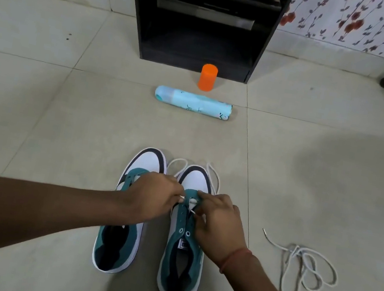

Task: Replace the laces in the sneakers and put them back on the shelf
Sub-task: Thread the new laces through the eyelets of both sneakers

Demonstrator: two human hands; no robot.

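Two teal-and-white sneakers stand side by side on the tiled floor [40,98], toes pointing toward a black shelf [201,26] whose top is cut off by the frame. The left hand [153,196] lies across the left sneaker [116,247], hiding its eyelets, and pinches a white lace tip. The right hand [219,223] pinches the other tip over the right sneaker [180,266]. That lace [213,177] loops past the toe. A second lace [305,268] lies tangled well apart at right. A pale blue spray can [193,103] lies beside an orange cap [208,77].
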